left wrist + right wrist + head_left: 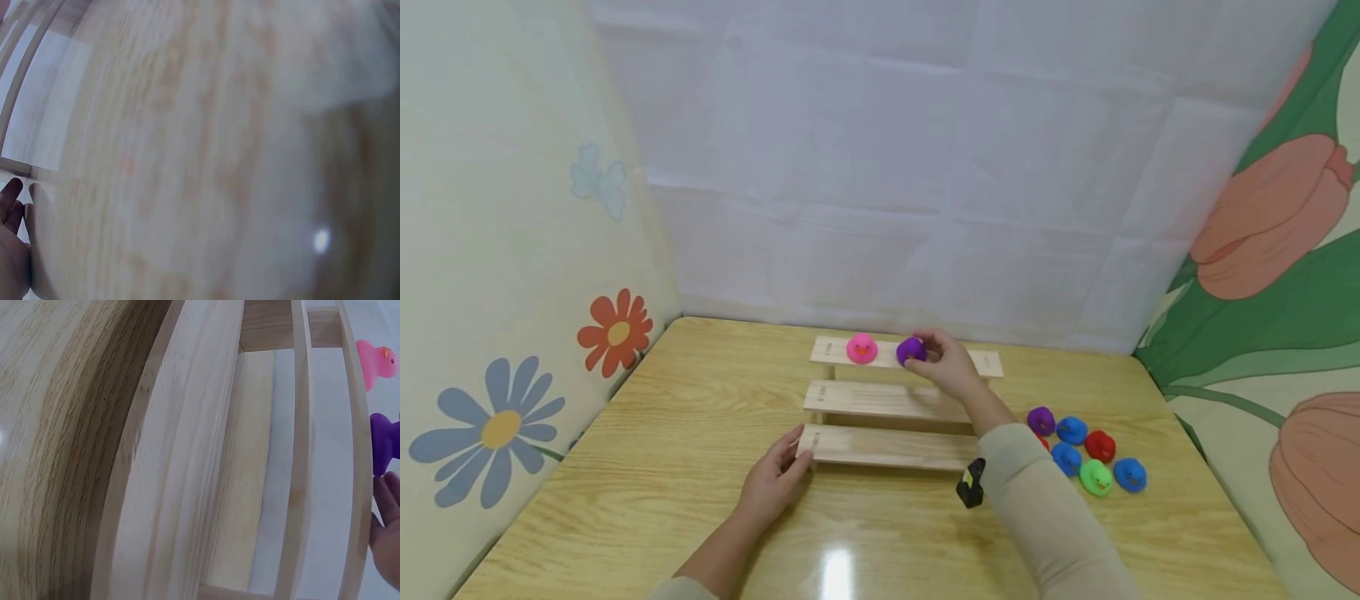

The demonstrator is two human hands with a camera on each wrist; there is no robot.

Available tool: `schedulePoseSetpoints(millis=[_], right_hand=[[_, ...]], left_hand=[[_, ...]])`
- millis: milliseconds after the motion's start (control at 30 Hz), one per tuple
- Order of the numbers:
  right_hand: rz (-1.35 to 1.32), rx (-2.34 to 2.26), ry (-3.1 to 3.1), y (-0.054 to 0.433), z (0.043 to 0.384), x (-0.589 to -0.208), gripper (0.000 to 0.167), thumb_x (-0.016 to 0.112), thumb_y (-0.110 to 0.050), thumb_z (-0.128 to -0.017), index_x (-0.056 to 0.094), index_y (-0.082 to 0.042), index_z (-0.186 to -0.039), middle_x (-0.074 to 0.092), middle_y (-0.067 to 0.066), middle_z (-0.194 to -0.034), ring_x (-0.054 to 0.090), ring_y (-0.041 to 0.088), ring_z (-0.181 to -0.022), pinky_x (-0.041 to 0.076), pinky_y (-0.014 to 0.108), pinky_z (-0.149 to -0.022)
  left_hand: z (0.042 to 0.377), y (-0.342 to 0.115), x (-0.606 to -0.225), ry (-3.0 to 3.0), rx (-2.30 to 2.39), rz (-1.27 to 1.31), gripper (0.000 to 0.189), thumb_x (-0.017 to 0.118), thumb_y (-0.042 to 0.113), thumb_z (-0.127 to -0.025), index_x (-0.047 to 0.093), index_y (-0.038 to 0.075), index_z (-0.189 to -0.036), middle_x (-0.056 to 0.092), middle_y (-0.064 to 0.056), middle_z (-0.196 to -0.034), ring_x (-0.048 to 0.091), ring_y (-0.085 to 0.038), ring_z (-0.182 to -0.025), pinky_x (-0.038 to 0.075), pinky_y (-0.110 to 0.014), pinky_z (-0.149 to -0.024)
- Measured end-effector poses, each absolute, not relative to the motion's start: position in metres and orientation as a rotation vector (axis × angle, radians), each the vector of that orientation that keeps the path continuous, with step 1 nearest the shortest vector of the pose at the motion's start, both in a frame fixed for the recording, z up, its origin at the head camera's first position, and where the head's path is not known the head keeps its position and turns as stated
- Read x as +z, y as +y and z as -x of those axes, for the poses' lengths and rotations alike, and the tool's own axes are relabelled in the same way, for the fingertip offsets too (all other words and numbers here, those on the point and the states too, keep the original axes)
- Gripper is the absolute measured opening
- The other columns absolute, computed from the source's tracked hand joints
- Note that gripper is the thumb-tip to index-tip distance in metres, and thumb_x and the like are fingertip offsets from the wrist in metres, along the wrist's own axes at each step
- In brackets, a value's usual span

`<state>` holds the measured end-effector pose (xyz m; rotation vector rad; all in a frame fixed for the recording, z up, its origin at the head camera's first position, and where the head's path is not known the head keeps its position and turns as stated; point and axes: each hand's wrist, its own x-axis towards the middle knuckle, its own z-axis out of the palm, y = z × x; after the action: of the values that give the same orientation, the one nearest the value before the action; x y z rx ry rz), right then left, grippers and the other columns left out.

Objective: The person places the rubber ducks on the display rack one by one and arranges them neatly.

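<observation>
A three-tier wooden stepped rack (891, 447) stands on the table. On its top board, toward the left, sits a pink rubber duck (862, 349), also seen in the right wrist view. Right of it is a purple rubber duck (911, 352), resting on the same board in the right wrist view. My right hand (951, 367) pinches this purple duck from its right side, thumb in front. Down at the lowest board's left end, my left hand (771, 479) holds the edge. Only part of that hand shows in the left wrist view.
Several loose ducks lie on the table right of the rack, among them a purple one (1041, 421), a red one (1101, 446), a green one (1096, 477) and a blue one (1130, 475). A white cloth (887, 167) hangs behind; flowered panels flank the table.
</observation>
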<state>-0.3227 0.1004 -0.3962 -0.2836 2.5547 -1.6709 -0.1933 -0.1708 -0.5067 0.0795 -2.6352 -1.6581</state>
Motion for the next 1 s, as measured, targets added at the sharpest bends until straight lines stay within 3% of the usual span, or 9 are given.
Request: schedulePoseSetpoints(millis=[233, 667, 1000], right_hand=[[0.286, -1.628, 2.651, 0.116, 0.316, -0.395, 0.055, 0.075, -0.018, -0.084, 0.055, -0.010, -0.136, 0.054, 0.019, -0.142, 0.049, 0.034, -0.134, 0.037, 0.048, -0.114], [0.274, -1.675, 2.640, 0.150, 0.303, -0.398, 0.058, 0.071, -0.015, -0.089, 0.048, -0.007, -0.141, 0.048, 0.019, -0.147, 0.043, 0.035, -0.139, 0.036, 0.047, -0.115], [0.234, -1.687, 2.679, 0.174, 0.292, -0.402, 0.056, 0.071, -0.014, -0.089, 0.050, -0.006, -0.140, 0.051, 0.020, -0.144, 0.045, 0.035, -0.136, 0.037, 0.048, -0.114]], left_hand=[[0.196, -0.172, -0.508, -2.641, -1.665, -0.076, 0.056, 0.056, 0.031, -0.101, 0.040, 0.009, -0.149, 0.058, -0.022, -0.137, 0.052, -0.037, -0.131, 0.037, -0.053, -0.112], [0.199, -0.173, -0.509, -2.660, -1.657, -0.083, 0.056, 0.055, 0.032, -0.101, 0.038, 0.009, -0.150, 0.057, -0.022, -0.138, 0.050, -0.037, -0.133, 0.036, -0.054, -0.113], [0.198, -0.172, -0.509, -2.677, -1.643, -0.091, 0.056, 0.054, 0.031, -0.101, 0.038, 0.009, -0.150, 0.057, -0.022, -0.137, 0.051, -0.036, -0.132, 0.038, -0.052, -0.112]])
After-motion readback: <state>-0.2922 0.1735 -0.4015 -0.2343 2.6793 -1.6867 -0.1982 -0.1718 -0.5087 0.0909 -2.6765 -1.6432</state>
